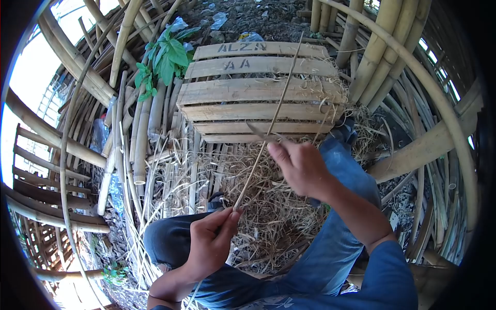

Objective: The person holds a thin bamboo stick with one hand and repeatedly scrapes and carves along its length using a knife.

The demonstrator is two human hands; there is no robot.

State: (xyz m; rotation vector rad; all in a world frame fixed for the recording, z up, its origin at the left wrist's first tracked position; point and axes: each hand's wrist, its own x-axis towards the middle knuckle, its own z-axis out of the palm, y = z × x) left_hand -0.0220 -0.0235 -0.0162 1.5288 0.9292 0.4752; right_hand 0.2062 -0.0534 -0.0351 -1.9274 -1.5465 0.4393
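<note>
A long thin bamboo strip (pixel 281 98) runs from my left hand up across the slatted wooden crate (pixel 232 92). Its lower end is pinched between the thumb and fingers of my left hand (pixel 211 238), above my bent knee. My right hand (pixel 302 168) is closed around a knife (pixel 257 130), whose blade points up and left and crosses the strip just in front of the crate. Whether the blade touches the strip is hard to tell. Most of the knife's handle is hidden in my right hand.
Curly bamboo shavings (pixel 274 222) cover the ground between my legs and lie on the crate's right side. Bamboo poles (pixel 142 139) lie to the left, near a green leafy plant (pixel 170 57). Thick poles (pixel 392 46) stand at the right, beside a curved pole (pixel 454 124).
</note>
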